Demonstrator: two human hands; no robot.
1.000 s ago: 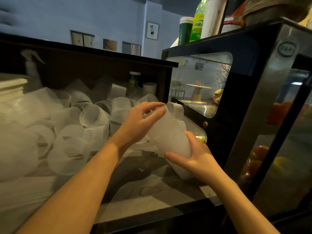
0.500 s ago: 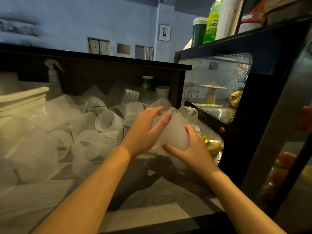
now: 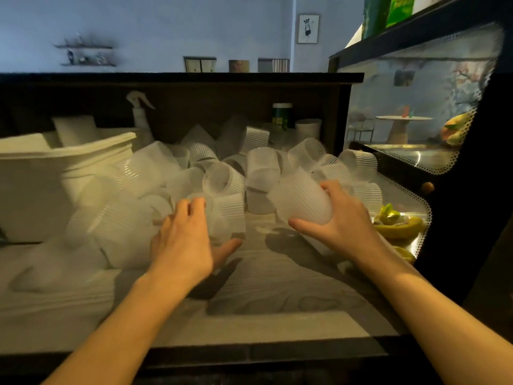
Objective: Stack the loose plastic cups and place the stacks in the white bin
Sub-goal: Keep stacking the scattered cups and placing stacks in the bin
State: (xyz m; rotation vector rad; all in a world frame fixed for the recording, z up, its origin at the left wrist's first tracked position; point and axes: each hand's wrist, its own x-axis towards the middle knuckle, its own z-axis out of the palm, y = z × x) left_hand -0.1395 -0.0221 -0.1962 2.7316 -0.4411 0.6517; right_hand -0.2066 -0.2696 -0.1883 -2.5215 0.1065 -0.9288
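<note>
Right hand (image 3: pixel 344 220) is wrapped around a nested stack of ribbed translucent plastic cups (image 3: pixel 301 200), thumb under it, fingers curled over the top at the far end. Stack is tilted, off the counter, pointing toward 10 o'clock from the hand.

Left hand (image 3: pixel 184 243) is spread, fingers only loosely bent, thumb out toward 3 o'clock. Fingertips are on or just at a ribbed translucent loose cup lying on its side (image 3: pixel 224 215). Motion blur there, so I cannot tell whether it has a real grip; looks more like touching than holding.

Pile of loose ribbed translucent cups (image 3: pixel 230 168) fills the counter from 9 to 1 o'clock of the hands, most on their sides, a few upright or upside down. Some lean against each other and against the white rectangular plastic bin (image 3: pixel 63 154), which sits at 10 o'clock of the left hand, at the left end of the pale wood-grain counter (image 3: pixel 277 295). A white piece pokes out of the bin top; I cannot see what else is inside from here.

White spray bottle (image 3: pixel 140 112) stands behind the bin at 12 o'clock of it. Green-labelled can with white lid (image 3: pixel 281 116) and a plain white tub (image 3: pixel 308 129) sit at the back wall, 12 o'clock of the right hand. Glass display case (image 3: pixel 416 112) is at 3 o'clock, with yellow bananas (image 3: pixel 399 227) on its metal tray just beside the right wrist.
</note>
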